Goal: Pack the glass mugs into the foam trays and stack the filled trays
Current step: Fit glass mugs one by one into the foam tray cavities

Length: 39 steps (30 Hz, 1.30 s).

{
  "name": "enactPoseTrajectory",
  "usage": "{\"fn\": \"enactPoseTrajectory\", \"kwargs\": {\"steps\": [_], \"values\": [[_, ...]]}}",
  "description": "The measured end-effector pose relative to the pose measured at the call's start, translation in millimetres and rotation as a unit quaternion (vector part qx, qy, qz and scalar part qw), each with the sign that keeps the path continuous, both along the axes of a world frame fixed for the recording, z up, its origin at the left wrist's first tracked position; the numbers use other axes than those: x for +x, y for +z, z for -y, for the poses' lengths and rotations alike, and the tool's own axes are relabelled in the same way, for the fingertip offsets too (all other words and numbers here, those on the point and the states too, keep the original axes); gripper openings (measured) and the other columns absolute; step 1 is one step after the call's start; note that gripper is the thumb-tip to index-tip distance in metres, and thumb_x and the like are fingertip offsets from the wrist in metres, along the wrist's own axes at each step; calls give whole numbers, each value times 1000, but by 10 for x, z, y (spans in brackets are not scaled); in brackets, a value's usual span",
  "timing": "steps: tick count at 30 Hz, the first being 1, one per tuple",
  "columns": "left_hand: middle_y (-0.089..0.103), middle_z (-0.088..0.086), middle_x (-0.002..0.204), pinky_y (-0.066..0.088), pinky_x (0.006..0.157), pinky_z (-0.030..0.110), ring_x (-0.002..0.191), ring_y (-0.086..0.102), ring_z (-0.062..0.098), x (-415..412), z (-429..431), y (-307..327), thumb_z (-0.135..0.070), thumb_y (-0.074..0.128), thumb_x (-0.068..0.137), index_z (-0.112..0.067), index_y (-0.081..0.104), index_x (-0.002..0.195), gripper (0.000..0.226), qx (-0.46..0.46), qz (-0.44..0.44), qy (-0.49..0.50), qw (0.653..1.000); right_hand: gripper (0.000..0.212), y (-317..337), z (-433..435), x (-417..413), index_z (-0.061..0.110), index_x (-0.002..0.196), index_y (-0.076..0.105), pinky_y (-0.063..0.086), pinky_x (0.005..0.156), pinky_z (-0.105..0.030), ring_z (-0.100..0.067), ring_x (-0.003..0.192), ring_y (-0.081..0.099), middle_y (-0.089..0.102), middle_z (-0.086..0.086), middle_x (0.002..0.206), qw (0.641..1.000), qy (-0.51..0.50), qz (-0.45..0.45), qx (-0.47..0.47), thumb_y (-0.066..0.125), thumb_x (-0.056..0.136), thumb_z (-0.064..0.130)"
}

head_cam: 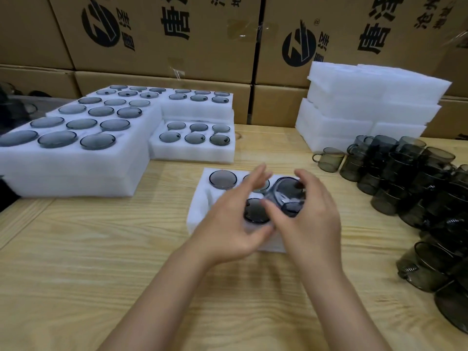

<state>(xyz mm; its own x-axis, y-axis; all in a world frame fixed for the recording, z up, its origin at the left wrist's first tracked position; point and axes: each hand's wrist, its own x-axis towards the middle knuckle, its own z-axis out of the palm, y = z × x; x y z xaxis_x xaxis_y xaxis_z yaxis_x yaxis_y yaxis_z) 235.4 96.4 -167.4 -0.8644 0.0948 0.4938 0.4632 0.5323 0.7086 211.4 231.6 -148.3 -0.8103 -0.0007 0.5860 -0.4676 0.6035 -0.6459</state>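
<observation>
A white foam tray (200,206) lies on the wooden table in front of me, with smoky glass mugs set bottom-up in its holes; one such mug (222,179) sits at its far left. My right hand (309,219) grips a tilted smoky glass mug (287,192) over the tray's right side. My left hand (233,226) hovers above the tray with fingers spread, next to a seated mug (255,211). The tray's near row is partly hidden by my hands.
Filled foam trays (76,158) are stacked at the left and a smaller stack (192,150) stands behind the tray. Empty foam trays (367,107) are piled at the back right. Loose mugs (405,183) crowd the right edge. Cardboard boxes (164,34) wall the back.
</observation>
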Motion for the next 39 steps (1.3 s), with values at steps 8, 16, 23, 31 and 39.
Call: {"fn": "enactPoseTrajectory", "kwargs": {"steps": [8,16,23,31,39], "values": [[62,-16,122,49,96,29,112,58,0,-72,-127,-107,-16,72,68,-34,52,125,63,117,-1,45,992,70,-126,104,164,14,128,50,34,96,-17,-12,110,45,48,9,119,995,45,-56,-63,75,68,41],[58,-26,93,41,67,2,83,58,-14,-125,-216,-191,-32,89,58,-42,34,97,68,181,-40,190,964,53,-276,241,274,18,129,48,40,96,-26,-8,110,42,43,4,116,993,77,-52,-67,63,81,33],[50,-41,121,41,85,5,105,54,-15,-71,-207,-187,-50,72,65,-68,19,123,80,117,-7,114,987,56,-231,189,200,13,135,45,34,103,-19,-5,123,43,49,1,132,986,94,-21,-138,63,82,20],[50,-41,114,38,83,2,105,53,-15,-51,-248,-205,-43,77,65,-62,31,116,71,101,-70,149,981,72,-249,141,113,32,134,39,42,100,-24,-5,123,45,38,13,128,973,137,50,-182,77,74,25],[60,2,121,42,92,25,104,56,13,-58,-276,-208,-42,67,73,-6,48,129,70,-15,-150,186,971,69,-273,92,15,50,118,43,47,95,-27,-4,113,54,55,25,117,971,128,69,-191,81,66,26]]}}
